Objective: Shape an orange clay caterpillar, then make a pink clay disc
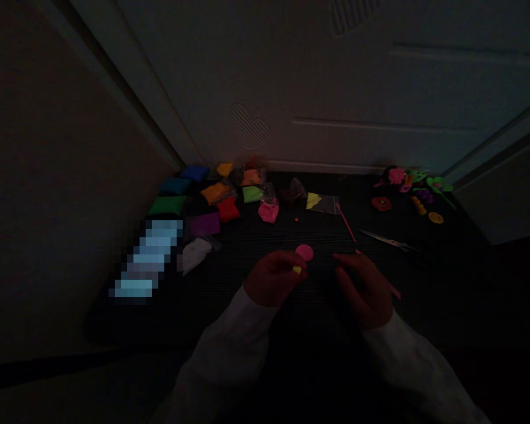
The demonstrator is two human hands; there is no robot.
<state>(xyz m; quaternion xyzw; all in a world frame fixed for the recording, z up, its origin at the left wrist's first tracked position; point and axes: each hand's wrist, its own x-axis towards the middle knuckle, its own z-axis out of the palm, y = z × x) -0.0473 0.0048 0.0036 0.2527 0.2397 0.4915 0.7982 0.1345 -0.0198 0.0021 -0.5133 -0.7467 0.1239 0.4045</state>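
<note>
Pinched between the fingertips of my left hand (274,278) is a small piece of yellow clay (297,270). Just beyond those fingers a flat pink clay disc (305,252) lies on the dark table. To the right, my right hand (364,288) is held over the table with thumb and forefinger apart and nothing visible between them. A pink tool (396,292) lies partly hidden behind that hand. Farther back is a second thin pink tool (346,224), close to a clear bag with yellow clay (313,201). A tiny orange ball (296,219) sits behind the disc.
Bags of coloured clay stand at the back left, among them red (228,209), purple (204,224) and white (196,255). A blurred-out lit screen (148,259) is at far left. Scissors (388,240) lie at right, before several clay flowers (396,175). A panelled white surface (335,141) rises behind.
</note>
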